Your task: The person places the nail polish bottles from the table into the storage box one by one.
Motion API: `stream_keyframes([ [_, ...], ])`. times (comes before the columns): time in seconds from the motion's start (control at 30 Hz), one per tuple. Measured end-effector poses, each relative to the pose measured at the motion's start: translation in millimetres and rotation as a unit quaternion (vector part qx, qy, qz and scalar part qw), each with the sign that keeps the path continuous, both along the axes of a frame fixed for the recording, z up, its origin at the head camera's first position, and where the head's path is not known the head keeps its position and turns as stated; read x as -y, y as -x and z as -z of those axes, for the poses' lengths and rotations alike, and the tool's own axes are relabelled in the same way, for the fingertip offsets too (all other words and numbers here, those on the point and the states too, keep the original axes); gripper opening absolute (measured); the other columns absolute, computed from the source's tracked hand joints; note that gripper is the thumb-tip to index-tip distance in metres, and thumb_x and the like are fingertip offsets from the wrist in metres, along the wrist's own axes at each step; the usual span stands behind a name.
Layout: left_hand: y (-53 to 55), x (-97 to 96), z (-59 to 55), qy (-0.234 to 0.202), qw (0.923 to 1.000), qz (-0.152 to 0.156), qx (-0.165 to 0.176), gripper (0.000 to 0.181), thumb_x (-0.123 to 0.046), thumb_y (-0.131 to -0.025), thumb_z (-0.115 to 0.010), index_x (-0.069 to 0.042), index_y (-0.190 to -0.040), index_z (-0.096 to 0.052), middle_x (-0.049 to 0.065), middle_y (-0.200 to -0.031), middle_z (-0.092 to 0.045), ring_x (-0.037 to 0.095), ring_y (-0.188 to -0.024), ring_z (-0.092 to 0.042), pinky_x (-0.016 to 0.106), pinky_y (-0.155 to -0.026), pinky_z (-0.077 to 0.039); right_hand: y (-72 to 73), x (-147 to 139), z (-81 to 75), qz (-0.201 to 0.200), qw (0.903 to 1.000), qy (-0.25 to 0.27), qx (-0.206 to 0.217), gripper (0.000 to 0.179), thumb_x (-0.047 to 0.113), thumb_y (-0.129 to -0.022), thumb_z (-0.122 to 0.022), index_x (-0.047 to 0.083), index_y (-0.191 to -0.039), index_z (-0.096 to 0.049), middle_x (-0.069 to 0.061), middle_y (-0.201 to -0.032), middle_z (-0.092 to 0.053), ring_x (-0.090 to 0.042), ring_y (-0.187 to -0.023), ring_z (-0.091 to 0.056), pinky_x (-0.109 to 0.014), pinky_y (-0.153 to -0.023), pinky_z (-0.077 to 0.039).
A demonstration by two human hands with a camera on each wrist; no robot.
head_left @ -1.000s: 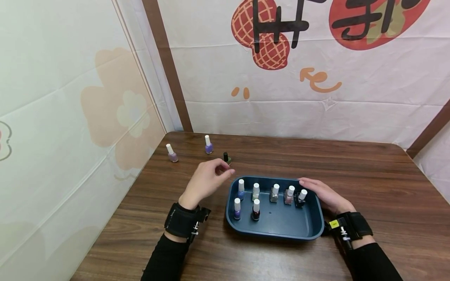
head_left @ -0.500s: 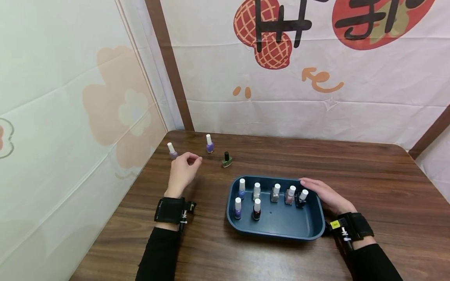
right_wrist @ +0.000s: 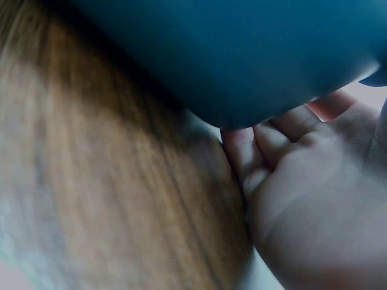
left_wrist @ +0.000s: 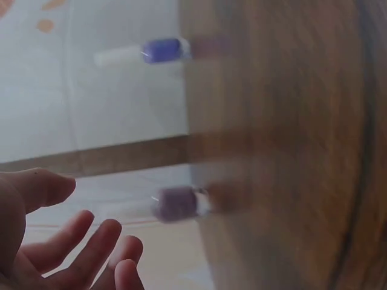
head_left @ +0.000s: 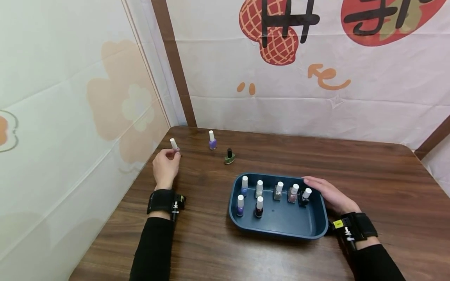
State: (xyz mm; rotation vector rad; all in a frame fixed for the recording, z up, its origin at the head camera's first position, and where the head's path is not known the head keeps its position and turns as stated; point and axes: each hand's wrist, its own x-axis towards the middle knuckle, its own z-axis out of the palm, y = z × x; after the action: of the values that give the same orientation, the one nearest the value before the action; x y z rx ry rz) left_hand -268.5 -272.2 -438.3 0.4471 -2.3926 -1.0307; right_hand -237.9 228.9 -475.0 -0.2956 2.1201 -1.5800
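Note:
My left hand (head_left: 166, 167) reaches to a pale mauve nail polish bottle (head_left: 174, 144) with a white cap at the table's far left. In the left wrist view, thumb and fingers are spread, and a gap shows between them and the mauve bottle (left_wrist: 176, 203). My right hand (head_left: 332, 195) rests against the back right corner of a dark blue tray (head_left: 288, 226), fingers touching its outer wall (right_wrist: 242, 72) in the right wrist view. Inside the tray several nail polish bottles stand upright, among them a dark red one (head_left: 259, 207) and a black one (head_left: 304, 198).
A purple nail polish bottle (head_left: 212, 141) stands near the table's back edge. Closer to the tray is a green bottle (head_left: 229, 157) with a black cap. White printed cloth (head_left: 218, 113) hangs behind and to the left of the wooden table (head_left: 207, 242).
My left hand has moved left and away from beside the green bottle, over to the mauve bottle. The right hand keeps its place at the tray. The view has shifted slightly.

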Motion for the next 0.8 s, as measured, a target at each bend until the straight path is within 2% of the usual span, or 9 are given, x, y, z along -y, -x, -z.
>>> stream_keyframes([
  [0.1, 7.4, 6.0, 4.1, 0.007, 0.9996, -0.013, 0.022, 0.034, -0.028, -0.091, -0.059, -0.003, -0.113, -0.065, 0.018, -0.114, -0.066, 0.040, -0.110, -0.057, 0.053, -0.091, -0.044, 0.6, -2, -1.0, 0.001, 1.0000, -0.002, 0.001, 0.064, 0.046, -0.101, -0.042, -0.002, -0.142, -0.039, -0.010, -0.132, -0.054, -0.007, -0.110, -0.055, -0.028, -0.090, -0.050],
  [0.23, 20.0, 13.2, 7.4, 0.015, 0.9987, -0.016, 0.046, 0.040, -0.030, -0.091, -0.059, -0.001, -0.117, -0.062, 0.021, -0.118, -0.063, 0.041, -0.112, -0.056, 0.054, -0.092, -0.043, 1.4, -3, -0.7, 0.000, 1.0000, -0.001, 0.003, 0.064, 0.045, -0.101, -0.041, -0.003, -0.143, -0.038, -0.009, -0.132, -0.054, -0.007, -0.109, -0.055, -0.029, -0.090, -0.050],
  [0.43, 38.6, 17.1, 5.2, 0.021, 0.9965, -0.023, 0.077, 0.046, -0.033, -0.090, -0.059, -0.002, -0.123, -0.059, 0.022, -0.124, -0.059, 0.041, -0.114, -0.055, 0.055, -0.092, -0.044, 1.2, -2, 0.0, -0.002, 1.0000, 0.008, 0.002, 0.062, 0.045, -0.101, -0.041, -0.003, -0.142, -0.040, -0.006, -0.128, -0.055, -0.007, -0.109, -0.055, -0.029, -0.090, -0.050],
  [0.63, 47.1, 20.0, 1.0, 0.025, 0.9923, -0.022, 0.119, 0.046, -0.029, -0.090, -0.056, -0.002, -0.127, -0.056, 0.021, -0.129, -0.058, 0.041, -0.114, -0.055, 0.055, -0.093, -0.045, 1.8, -3, 1.3, -0.001, 1.0000, 0.000, 0.000, 0.064, 0.046, -0.101, -0.041, -0.002, -0.143, -0.038, -0.012, -0.134, -0.051, -0.007, -0.110, -0.054, -0.028, -0.091, -0.050],
  [0.8, 52.4, 21.9, -0.4, 0.038, 0.9899, -0.014, 0.136, 0.047, -0.030, -0.091, -0.056, -0.002, -0.129, -0.055, 0.022, -0.129, -0.058, 0.042, -0.112, -0.056, 0.055, -0.093, -0.046, 3.0, -2, 1.1, -0.004, 1.0000, 0.003, 0.003, 0.063, 0.047, -0.101, -0.041, -0.002, -0.142, -0.040, -0.012, -0.132, -0.053, -0.010, -0.110, -0.055, -0.029, -0.091, -0.050],
])
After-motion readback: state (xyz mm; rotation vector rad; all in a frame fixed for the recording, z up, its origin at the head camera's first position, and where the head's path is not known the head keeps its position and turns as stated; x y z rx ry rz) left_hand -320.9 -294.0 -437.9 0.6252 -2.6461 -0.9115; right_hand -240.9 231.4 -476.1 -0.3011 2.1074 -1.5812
